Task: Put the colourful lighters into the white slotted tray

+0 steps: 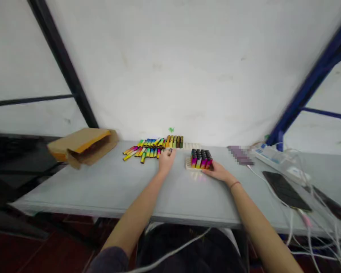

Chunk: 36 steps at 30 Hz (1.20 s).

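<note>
My left hand (167, 160) is closed at the right end of a pile of loose colourful tubes (151, 152). A small dark-tipped thing shows at its fingertips, too small to name. My right hand (219, 172) grips the right side of a white rack (188, 163), its fingers partly hidden. Upright tubes with black tops (201, 159) in pink, yellow and orange fill most of that rack; holes show at its left end. Behind my left hand stands a group of yellow and dark tubes (174, 141), with another white rack part (192, 145) extending to the right.
An open cardboard box (82, 146) lies at the table's left. To the right are a partly blurred purple thing (240, 154), a white power strip (275, 159), a black phone (285, 189) and tangled white cables (309, 223). A white wall (199, 76) rises behind the grey table (125, 185).
</note>
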{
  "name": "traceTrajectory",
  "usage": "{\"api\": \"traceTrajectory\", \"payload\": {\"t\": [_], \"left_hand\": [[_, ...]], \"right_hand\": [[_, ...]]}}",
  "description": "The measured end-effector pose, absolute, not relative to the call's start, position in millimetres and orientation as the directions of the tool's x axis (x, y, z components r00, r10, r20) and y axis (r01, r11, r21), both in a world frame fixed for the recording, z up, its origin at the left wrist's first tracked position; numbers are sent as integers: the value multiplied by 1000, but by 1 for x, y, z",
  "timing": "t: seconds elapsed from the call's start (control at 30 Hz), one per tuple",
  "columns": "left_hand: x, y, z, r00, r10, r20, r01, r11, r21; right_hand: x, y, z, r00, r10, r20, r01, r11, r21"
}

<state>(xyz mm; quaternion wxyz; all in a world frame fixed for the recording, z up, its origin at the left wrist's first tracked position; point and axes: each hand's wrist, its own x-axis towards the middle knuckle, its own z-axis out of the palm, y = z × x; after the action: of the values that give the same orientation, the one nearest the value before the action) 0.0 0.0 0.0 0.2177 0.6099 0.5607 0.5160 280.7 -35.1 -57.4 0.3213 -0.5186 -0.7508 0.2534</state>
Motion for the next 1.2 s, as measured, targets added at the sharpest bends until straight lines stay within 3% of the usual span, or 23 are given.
{"api": "traceTrajectory", "payload": {"t": [0.33,0.6,0.73,0.93,1.1,1.2], "left_hand": [[1,5,-4,-99,904,417,528,-307,792],[0,8,-18,-109,901,421,427,-340,838],[3,17,-29,-20,915,404,353,-371,859],[5,30,-41,32,809,587,488,-525,697],[6,32,-42,200,794,574,436,-597,674],[8,30,-41,200,804,560,433,-585,685]], "right_hand": [[277,-36,-53,-238,941,239,594,336,-731],[277,-35,-55,-238,939,247,571,341,-746],[277,-35,-56,-231,945,232,588,325,-741],[277,-36,-54,-242,943,229,587,330,-739],[277,-36,-54,-245,941,234,583,336,-740],[277,-36,-55,-237,940,245,577,339,-743]]}}
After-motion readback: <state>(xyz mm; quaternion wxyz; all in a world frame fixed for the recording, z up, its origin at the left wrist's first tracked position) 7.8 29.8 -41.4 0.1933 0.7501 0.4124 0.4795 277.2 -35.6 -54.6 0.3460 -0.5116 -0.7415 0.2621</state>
